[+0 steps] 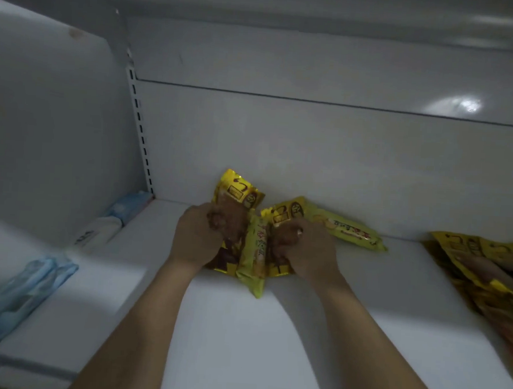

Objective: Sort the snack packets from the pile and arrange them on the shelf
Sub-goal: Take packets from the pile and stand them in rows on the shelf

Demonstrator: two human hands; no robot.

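On the white shelf [271,330], near its back wall, my left hand [197,238] grips a yellow and brown snack packet [238,193] that stands upright against the wall. My right hand [306,251] grips a second yellow and brown packet [284,214] just to the right. Between the two hands a narrow light-yellow packet [255,263] lies pointing toward me. Another long light-yellow packet [352,230] lies flat behind my right hand. A pile of yellow packets [485,268] lies at the shelf's right edge.
Blue and white packets [20,297] sit on the neighbouring shelf to the left, with more of them [118,216] further back. A slotted upright [139,127] marks the left corner. Another shelf hangs overhead.
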